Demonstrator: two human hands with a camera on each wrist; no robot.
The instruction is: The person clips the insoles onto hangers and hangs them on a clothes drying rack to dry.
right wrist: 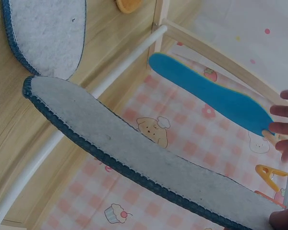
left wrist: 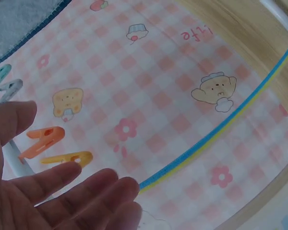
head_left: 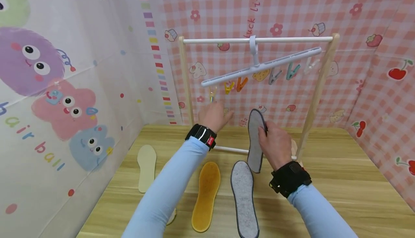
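Checked pink cloth (head_left: 207,25) backs a wooden rack (head_left: 318,93) on the tabletop (head_left: 337,180). Its hanger (head_left: 266,65) dips toward eight o'clock, probably weighed down by the blue insole (right wrist: 209,95) clipped there; the left hand (head_left: 214,117), fingers loosely extended, is empty beside it. At six o'clock from the hook (head_left: 252,47), the right hand (head_left: 275,144) pinches a grey insole (head_left: 254,146) by its edge, perhaps to leave both ends free; it looks felted, bound in dark blue.

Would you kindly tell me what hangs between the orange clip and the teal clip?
A single grey clip hangs between the orange clip and the teal clip, as the head view shows.
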